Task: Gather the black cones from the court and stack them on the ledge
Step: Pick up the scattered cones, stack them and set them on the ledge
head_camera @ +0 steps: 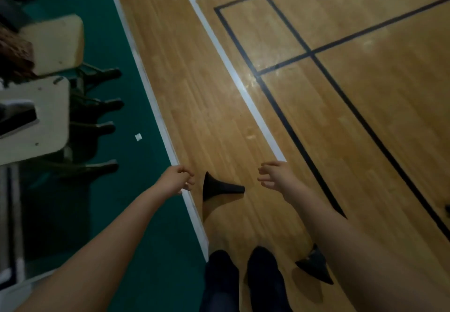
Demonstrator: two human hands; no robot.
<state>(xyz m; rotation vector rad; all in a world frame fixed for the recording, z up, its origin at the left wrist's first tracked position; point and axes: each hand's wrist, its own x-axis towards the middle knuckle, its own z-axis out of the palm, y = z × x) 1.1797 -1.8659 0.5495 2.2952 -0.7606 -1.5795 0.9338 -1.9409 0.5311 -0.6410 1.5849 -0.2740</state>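
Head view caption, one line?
Left hand and right hand reach toward a black cone on the court; another cone lies by the shoes.

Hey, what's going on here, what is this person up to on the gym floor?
A person stands on a wooden court floor, both arms stretched toward a black cone just ahead of their shoes. The left hand and right hand are on either side of it, both empty and not touching it. A second cone lies near the feet, partly hidden by the right forearm.
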